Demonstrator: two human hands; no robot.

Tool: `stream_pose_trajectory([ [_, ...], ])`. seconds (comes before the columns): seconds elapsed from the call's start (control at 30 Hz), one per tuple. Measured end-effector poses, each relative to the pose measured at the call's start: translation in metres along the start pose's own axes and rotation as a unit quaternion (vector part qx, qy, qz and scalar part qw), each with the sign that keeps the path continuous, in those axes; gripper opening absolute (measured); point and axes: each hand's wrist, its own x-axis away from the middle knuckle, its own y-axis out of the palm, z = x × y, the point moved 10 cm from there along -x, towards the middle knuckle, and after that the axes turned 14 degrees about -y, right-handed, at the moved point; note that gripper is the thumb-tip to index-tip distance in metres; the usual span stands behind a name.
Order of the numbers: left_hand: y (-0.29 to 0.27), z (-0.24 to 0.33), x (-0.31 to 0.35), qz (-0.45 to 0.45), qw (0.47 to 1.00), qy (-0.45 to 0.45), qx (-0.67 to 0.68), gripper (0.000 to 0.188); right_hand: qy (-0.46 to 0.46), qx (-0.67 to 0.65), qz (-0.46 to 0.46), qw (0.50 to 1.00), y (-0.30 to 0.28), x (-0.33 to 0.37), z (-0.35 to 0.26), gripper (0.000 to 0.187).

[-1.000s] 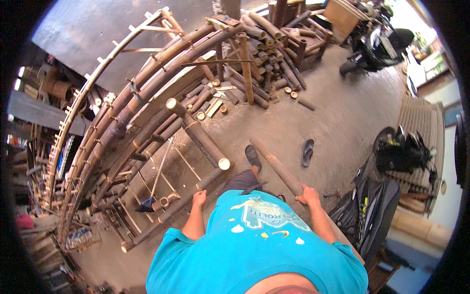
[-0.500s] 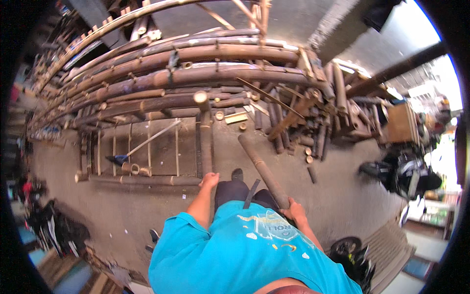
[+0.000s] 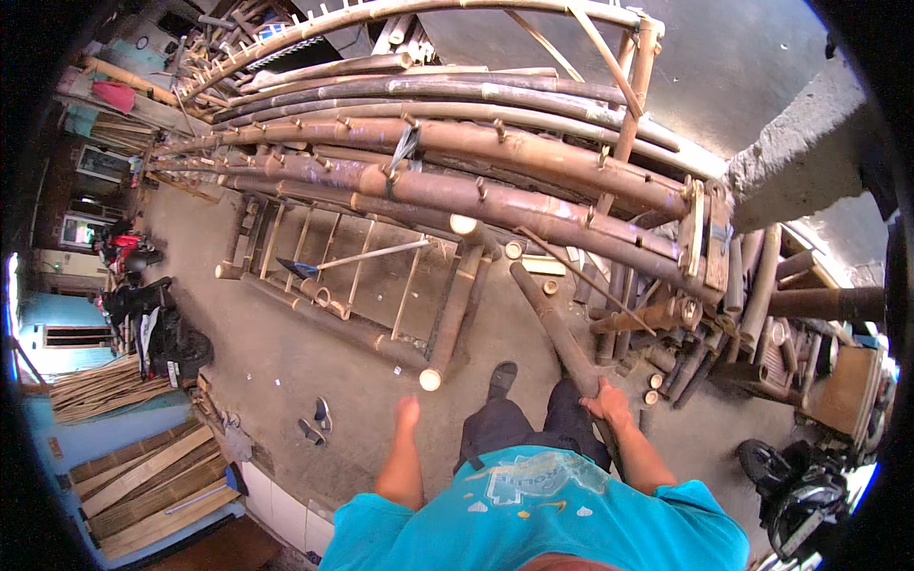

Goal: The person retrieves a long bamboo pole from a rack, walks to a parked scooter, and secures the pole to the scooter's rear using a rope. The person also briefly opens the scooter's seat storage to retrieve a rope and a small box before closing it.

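A thick brown bamboo pole (image 3: pixel 552 314) slants up and away from my right side, its far end close to the floor. My right hand (image 3: pixel 609 402) is wrapped round it beside my thigh. My left hand (image 3: pixel 407 411) hangs a little short of the pale cut end of a bamboo crosspiece (image 3: pixel 451 319), apart from it; its fingers are hidden. That crosspiece belongs to a low bamboo frame (image 3: pixel 333 324) lying on the floor, with thin slats across it. A tool with a long pale handle (image 3: pixel 371 253) and a dark blade lies over the slats.
A long rack of bamboo poles with pegs (image 3: pixel 438 195) spans the far side. Cut bamboo pieces (image 3: pixel 695 357) are heaped at the right, near a motorcycle (image 3: pixel 800 490). Dark shoes (image 3: pixel 316 421) lie at the left, with bamboo strips (image 3: pixel 143 485) beyond.
My left hand has come away from the bamboo crosspiece. My right hand still grips the pole, now further up its length. The view has swung, showing more of the left side.
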Motion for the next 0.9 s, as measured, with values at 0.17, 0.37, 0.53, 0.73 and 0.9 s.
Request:
stream_pose_trajectory([
  [0.17, 0.047, -0.100, 0.130, -0.122, 0.923, -0.308, 0.198, 0.050, -0.042, -0.016, -0.015, 0.999, -0.026, -0.057, 0.035, 0.090],
  [0.37, 0.071, -0.042, 0.192, -0.119, 0.955, -0.259, 0.077, 0.047, -0.062, -0.011, -0.047, 0.997, -0.039, -0.085, 0.063, 0.090],
  [0.53, 0.065, 0.095, 0.170, -0.123, 0.971, -0.146, 0.146, 0.047, -0.087, -0.026, -0.044, 0.995, -0.026, -0.097, 0.089, 0.092],
  [0.73, -0.013, 0.311, 0.194, -0.094, 0.983, 0.012, 0.160, 0.042, -0.007, 0.004, -0.177, 0.984, 0.014, -0.108, 0.128, 0.101],
  [0.9, 0.025, 0.317, 0.201, -0.140, 0.979, 0.025, 0.145, 0.046, -0.067, -0.016, -0.146, 0.987, 0.022, -0.111, 0.133, 0.111],
])
